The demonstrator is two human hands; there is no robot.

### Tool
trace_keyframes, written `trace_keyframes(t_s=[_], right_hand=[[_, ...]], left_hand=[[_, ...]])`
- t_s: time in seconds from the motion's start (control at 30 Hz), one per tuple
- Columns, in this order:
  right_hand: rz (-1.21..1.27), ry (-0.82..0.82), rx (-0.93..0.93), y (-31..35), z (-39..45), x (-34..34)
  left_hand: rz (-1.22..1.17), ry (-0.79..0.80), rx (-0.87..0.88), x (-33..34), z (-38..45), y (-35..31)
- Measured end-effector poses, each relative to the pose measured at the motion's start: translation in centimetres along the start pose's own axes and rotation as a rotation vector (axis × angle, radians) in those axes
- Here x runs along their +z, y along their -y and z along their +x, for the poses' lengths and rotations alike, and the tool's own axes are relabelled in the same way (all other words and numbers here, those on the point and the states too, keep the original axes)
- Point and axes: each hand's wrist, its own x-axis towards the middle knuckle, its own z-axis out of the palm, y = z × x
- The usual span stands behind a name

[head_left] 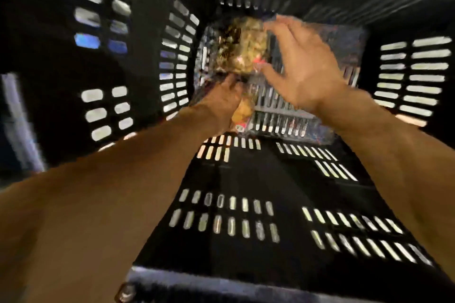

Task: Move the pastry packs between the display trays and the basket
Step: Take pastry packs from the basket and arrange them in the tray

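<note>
Both hands (266,83) around pastry pack (248,49)

Looks like a shop to me. Nearly all I see is the inside of a black plastic basket (246,174) with slotted walls and floor, the kind shoppers carry. At its far end lie clear packs (248,49) of golden-brown pastries, one with a small red label. Light comes through the slots; what lies outside is too blurred to tell.
</note>
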Motion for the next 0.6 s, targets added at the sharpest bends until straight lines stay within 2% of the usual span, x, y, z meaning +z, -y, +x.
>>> trace_keyframes(t_s=[0.17,0.3,0.4,0.5,0.6], right_hand=[[0.049,-0.006,0.013,-0.3,2.4,1.8],[0.046,0.008,0.007,-0.6,3.3,2.2],[0.023,0.003,0.021,-0.6,4.4,2.8],[-0.05,-0.013,0.033,0.0,5.5,4.1],[-0.106,0.001,0.11,0.4,6.6,4.6]], left_hand=[[-0.053,-0.063,-0.183,1.8,1.6,2.0],[-0.043,-0.079,-0.173,1.6,0.8,2.6],[-0.247,-0.09,-0.232,1.8,0.2,3.0],[-0.388,-0.076,-0.39,1.9,0.4,2.7],[-0.354,-0.1,-0.394,2.3,0.1,2.8]])
